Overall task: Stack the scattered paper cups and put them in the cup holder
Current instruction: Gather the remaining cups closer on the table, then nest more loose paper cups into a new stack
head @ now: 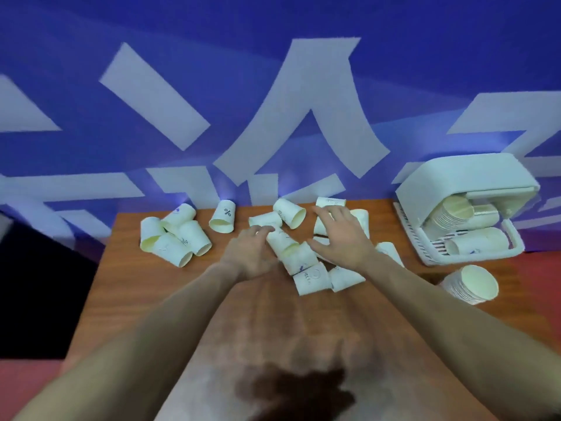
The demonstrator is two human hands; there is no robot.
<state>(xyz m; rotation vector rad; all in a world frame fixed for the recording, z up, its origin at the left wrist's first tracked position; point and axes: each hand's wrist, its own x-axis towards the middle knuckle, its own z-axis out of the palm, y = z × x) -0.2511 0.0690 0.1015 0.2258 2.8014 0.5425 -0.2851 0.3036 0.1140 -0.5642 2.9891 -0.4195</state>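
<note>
Head view, only one supplied. Wooden table (303, 329) against a blue wall w/ large white lettering.

Handling, as judged: paper cups are thin-walled and v. light. They crush if squeezed mid-wall and roll when lying on their side. Best hold is near the rim, where the rolled edge stiffens the wall, or fingers spread round the body w/ light pressure. They nest easily mouth-to-base, but a skewed entry will likely jam or dent.

Grip state: left hand (252, 253) lies over the near end of a cup (280, 241) in the centre pile, fingers curled onto it, appears to be holding it. Right hand (343, 238) hovers over the same pile w/ fingers spread and relaxed, nothing held.

Location and count:
- Left cluster (174, 235): approx. 5 cups, on their sides, touching.
- One cup marked "%" (223, 220), apart from the cluster, rear centre.
- Centre pile under both hands: approx. 10 cups, some hidden, so the count is not firm.
- One nested stack (470, 284) lying on the table at right, just in front of the holder.
- Cup holder (467, 180): 1 unit, white, hinged lid raised, rear right. Inside are at least 3 nested stacks lying down; cups per stack can't be counted.
</note>
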